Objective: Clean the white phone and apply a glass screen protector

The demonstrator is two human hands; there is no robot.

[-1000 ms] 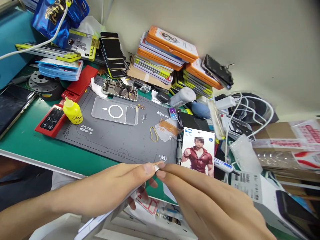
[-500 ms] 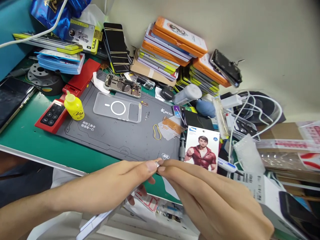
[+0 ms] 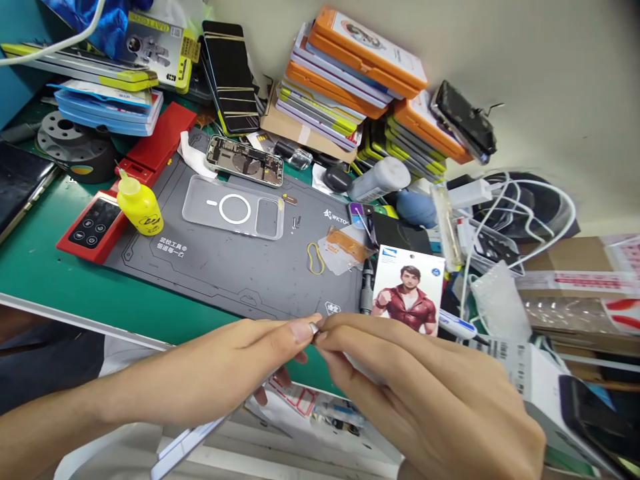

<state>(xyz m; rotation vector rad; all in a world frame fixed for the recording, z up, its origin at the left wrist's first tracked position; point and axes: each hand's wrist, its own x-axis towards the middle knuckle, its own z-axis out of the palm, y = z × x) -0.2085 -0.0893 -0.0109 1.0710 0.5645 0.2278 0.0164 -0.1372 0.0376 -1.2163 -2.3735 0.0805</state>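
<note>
My left hand [image 3: 225, 373] grips a thin white phone [image 3: 193, 440] by its edge, thumb on top at the upper corner [image 3: 313, 328]. My right hand [image 3: 420, 393] meets it there, fingertips pinched at that same corner on something I cannot make out. Both hands hover over the front edge of the green bench, just in front of the grey work mat [image 3: 235, 260]. On the mat lie a clear phone case [image 3: 234, 215] with a white ring and an opened phone frame [image 3: 245, 161].
A yellow bottle [image 3: 139, 208] and a red device [image 3: 95, 227] stand left of the mat. Stacked orange and yellow boxes [image 3: 350, 87] fill the back. A printed card [image 3: 409, 298], white cables [image 3: 505, 220] and boxes crowd the right. A dark phone [image 3: 20, 187] lies far left.
My hands keep the same pinch at the phone's corner, the right fingers curling in a little. The view has shifted slightly down and right.
</note>
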